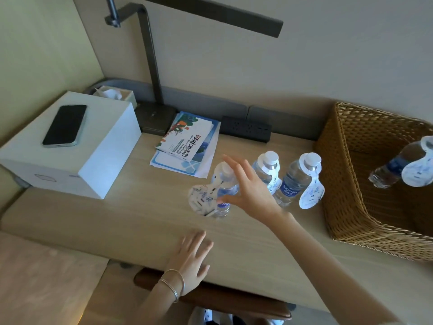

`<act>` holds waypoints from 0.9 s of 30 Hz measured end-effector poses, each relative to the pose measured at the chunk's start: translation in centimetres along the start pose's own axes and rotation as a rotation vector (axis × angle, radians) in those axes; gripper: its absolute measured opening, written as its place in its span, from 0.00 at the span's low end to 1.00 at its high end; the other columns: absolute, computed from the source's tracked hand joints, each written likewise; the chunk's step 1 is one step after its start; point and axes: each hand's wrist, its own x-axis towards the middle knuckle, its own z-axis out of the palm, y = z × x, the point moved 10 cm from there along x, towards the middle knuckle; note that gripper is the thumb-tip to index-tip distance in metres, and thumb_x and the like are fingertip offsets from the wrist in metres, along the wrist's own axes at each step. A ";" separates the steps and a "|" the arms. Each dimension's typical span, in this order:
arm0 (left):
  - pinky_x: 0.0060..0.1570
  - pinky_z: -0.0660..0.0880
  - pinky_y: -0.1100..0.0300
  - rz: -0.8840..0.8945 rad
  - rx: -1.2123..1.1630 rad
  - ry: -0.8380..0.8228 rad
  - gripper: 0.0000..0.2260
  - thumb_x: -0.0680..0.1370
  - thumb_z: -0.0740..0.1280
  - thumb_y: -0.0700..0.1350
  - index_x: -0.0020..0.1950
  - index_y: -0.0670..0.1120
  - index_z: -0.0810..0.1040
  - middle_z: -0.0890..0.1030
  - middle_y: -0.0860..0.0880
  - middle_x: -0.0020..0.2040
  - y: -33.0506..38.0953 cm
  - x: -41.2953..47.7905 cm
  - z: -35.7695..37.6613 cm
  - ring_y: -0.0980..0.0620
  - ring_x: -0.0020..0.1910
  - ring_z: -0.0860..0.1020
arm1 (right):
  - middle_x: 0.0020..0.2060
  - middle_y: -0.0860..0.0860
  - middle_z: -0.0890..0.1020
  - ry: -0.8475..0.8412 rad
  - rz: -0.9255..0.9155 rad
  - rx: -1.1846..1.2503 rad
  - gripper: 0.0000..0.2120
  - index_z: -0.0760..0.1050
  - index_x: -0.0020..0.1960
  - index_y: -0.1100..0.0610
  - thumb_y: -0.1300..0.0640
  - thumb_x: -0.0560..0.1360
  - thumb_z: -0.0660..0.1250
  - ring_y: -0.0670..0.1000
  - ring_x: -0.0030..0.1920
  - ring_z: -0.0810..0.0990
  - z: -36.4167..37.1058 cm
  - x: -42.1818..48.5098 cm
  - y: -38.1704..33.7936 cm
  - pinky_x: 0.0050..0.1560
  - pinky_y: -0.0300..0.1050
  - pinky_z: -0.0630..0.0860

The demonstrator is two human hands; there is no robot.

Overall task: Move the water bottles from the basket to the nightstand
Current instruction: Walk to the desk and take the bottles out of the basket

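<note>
Leftmost, the left hand (192,256) lies flat, fingers spread, on the nightstand (140,221) edge. Just beyond it, the right hand (248,188) is opened beside a blurred water bottle (222,191); whether fingertips touch it is unclear. Right of that hand stand two Aquafina bottles (290,181). Farther right, a fourth bottle (396,165) lies in the wicker basket (337,174), cut off by the frame.
</note>
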 end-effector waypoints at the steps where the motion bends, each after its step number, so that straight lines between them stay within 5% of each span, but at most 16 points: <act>1: 0.53 0.76 0.45 0.011 -0.012 0.008 0.23 0.70 0.56 0.59 0.62 0.54 0.73 0.72 0.47 0.66 0.2 0.1 -0.2 0.46 0.63 0.68 | 0.66 0.52 0.67 0.021 -0.032 -0.038 0.41 0.56 0.74 0.52 0.46 0.68 0.73 0.53 0.61 0.70 -0.9 -0.6 -0.2 0.46 0.47 0.75; 5: 0.45 0.80 0.56 0.158 -0.039 0.118 0.20 0.69 0.56 0.58 0.58 0.55 0.70 0.70 0.51 0.62 2.9 0.5 -2.3 0.50 0.58 0.69 | 0.65 0.53 0.71 0.156 -0.085 -0.202 0.26 0.63 0.69 0.54 0.45 0.75 0.62 0.54 0.59 0.74 -5.8 -4.5 0.8 0.49 0.48 0.77; 8: 0.50 0.79 0.57 0.295 -0.046 0.176 0.19 0.71 0.57 0.58 0.59 0.54 0.71 0.74 0.52 0.61 6.6 1.3 -4.6 0.51 0.58 0.73 | 0.62 0.55 0.73 0.249 -0.051 -0.360 0.22 0.69 0.67 0.57 0.50 0.76 0.63 0.55 0.59 0.74 -10.4 -8.3 3.5 0.56 0.48 0.73; 11: 0.56 0.76 0.54 0.428 -0.036 0.224 0.19 0.73 0.59 0.56 0.60 0.52 0.76 0.77 0.50 0.62 11.6 2.9 -7.9 0.49 0.61 0.73 | 0.65 0.59 0.72 0.276 0.107 -0.520 0.25 0.68 0.68 0.59 0.52 0.74 0.68 0.57 0.66 0.70 -14.7 -12.3 7.8 0.67 0.58 0.66; 16: 0.62 0.67 0.52 0.566 0.013 0.304 0.21 0.74 0.58 0.56 0.65 0.49 0.75 0.74 0.47 0.67 20.2 6.9 -13.3 0.46 0.66 0.71 | 0.70 0.60 0.65 0.252 0.389 -0.671 0.30 0.62 0.73 0.58 0.46 0.74 0.62 0.58 0.73 0.59 -19.5 -19.0 13.9 0.70 0.64 0.54; 27: 0.67 0.67 0.47 0.615 0.057 0.288 0.24 0.78 0.53 0.57 0.69 0.47 0.71 0.71 0.45 0.70 34.6 16.1 -15.8 0.44 0.69 0.68 | 0.72 0.60 0.61 0.219 0.519 -0.645 0.32 0.59 0.74 0.57 0.42 0.75 0.58 0.59 0.74 0.56 -24.9 -24.3 23.5 0.69 0.67 0.55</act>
